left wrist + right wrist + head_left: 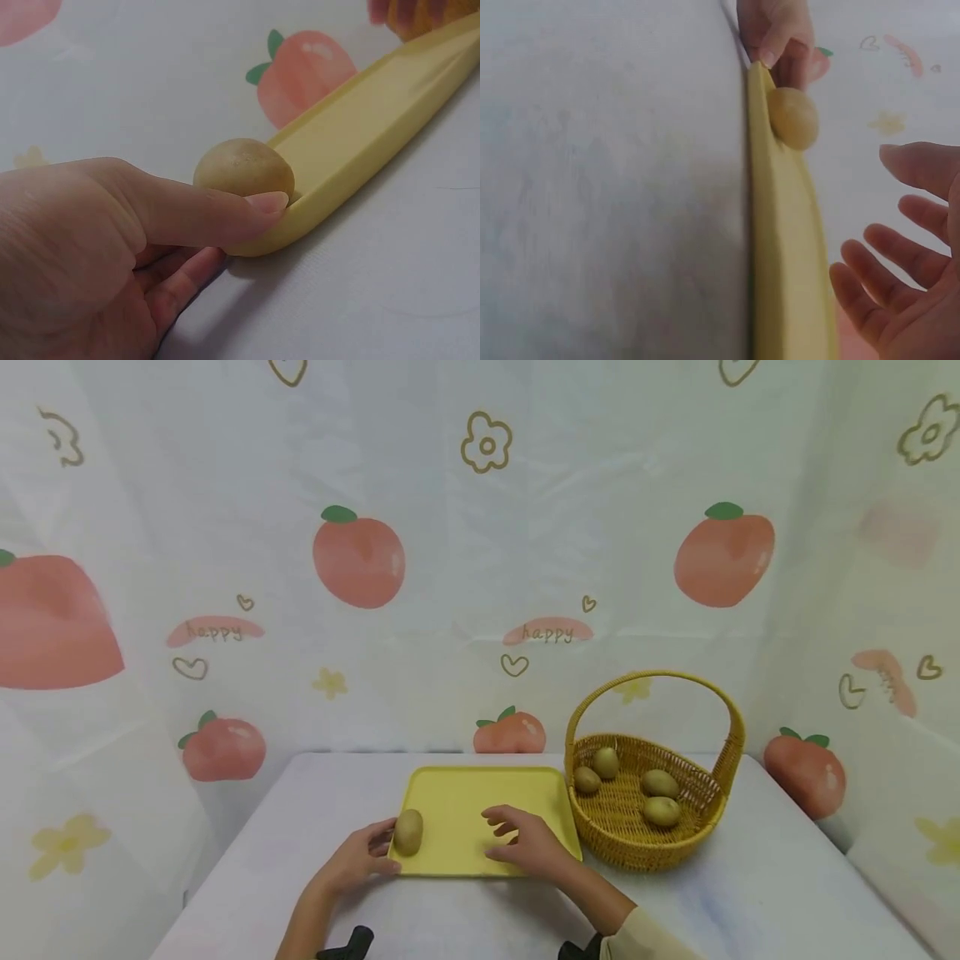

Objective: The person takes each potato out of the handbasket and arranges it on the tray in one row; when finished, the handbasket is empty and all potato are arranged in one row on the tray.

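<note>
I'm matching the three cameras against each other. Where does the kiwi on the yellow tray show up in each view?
Head: kiwi at the tray's near left corner, beside the left hand.
Left wrist: kiwi at centre, just behind the thumb.
Right wrist: kiwi upper right of centre, on the tray's far end.
Shared landmark: the yellow tray.
</note>
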`<act>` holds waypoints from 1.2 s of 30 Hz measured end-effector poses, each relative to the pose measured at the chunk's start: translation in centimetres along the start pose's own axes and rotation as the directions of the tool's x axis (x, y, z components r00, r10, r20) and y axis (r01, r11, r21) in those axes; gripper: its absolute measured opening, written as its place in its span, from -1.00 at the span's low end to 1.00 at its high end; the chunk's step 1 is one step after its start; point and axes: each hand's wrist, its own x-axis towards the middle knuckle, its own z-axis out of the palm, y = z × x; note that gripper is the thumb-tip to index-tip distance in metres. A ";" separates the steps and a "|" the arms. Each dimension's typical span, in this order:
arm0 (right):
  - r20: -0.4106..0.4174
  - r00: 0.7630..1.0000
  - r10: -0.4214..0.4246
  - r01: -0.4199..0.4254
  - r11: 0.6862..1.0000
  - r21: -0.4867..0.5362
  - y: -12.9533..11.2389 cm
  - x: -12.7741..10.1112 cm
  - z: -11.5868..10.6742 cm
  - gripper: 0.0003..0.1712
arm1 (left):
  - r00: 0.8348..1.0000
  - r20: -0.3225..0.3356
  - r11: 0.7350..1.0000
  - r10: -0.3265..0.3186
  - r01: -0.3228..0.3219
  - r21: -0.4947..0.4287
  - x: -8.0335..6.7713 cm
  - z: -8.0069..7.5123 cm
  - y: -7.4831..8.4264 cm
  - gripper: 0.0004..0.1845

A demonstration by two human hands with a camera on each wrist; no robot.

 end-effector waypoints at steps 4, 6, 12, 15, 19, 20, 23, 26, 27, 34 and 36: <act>0.006 1.000 -0.008 0.008 1.000 -0.021 -0.9 -0.9 -2.2 -0.53 | 1.000 0.016 1.000 0.008 -0.007 -0.009 -0.1 0.0 -0.3 -0.11; -0.011 1.000 -0.012 0.011 0.999 -0.051 -1.3 -1.2 -3.5 -0.55 | 1.000 0.021 1.000 0.013 -0.013 -0.009 -0.1 0.0 -0.4 -0.11; -0.077 0.997 -0.028 0.015 0.985 -0.171 -2.0 -1.8 -7.8 -0.63 | 1.000 0.026 1.000 0.012 -0.011 -0.011 0.1 0.1 -0.2 -0.10; -0.091 0.996 -0.013 -0.005 0.983 -0.186 -2.1 -1.7 -9.8 -0.68 | 0.999 0.028 1.000 0.024 -0.023 -0.012 -0.1 0.0 -0.2 -0.11; -0.110 0.994 0.023 -0.043 0.982 -0.186 -1.7 -1.3 -12.2 -0.74 | 0.999 0.027 0.999 0.038 -0.038 -0.019 0.0 -0.2 -0.1 -0.12; -0.115 0.993 0.029 -0.051 0.980 -0.194 -1.5 -1.1 -12.8 -0.74 | 0.999 0.028 0.999 0.037 -0.037 -0.016 0.0 -0.2 -0.1 -0.12; -0.118 0.992 0.048 -0.073 0.972 -0.223 -0.8 -0.7 -14.4 -0.74 | 0.999 0.033 1.000 0.023 -0.022 -0.015 0.2 -0.1 -0.3 -0.12; -0.101 0.993 0.059 -0.084 0.962 -0.261 0.0 -0.1 -15.8 -0.73 | 0.999 0.038 1.000 0.025 -0.024 -0.019 0.2 0.0 -0.4 -0.12; -0.094 0.993 0.067 -0.091 0.958 -0.271 0.2 0.0 -16.2 -0.73 | 0.999 0.041 0.999 0.031 -0.030 -0.025 0.2 0.0 -0.5 -0.12; -0.041 0.979 0.198 -0.201 0.942 -0.268 1.8 1.5 -17.8 -0.66 | 0.998 0.039 0.998 0.050 -0.049 -0.025 0.1 0.0 -0.4 -0.12; -0.034 0.972 0.234 -0.235 0.943 -0.237 2.5 1.9 -17.6 -0.65 | 0.999 0.030 0.999 0.044 -0.043 -0.019 0.0 -0.2 -0.3 -0.11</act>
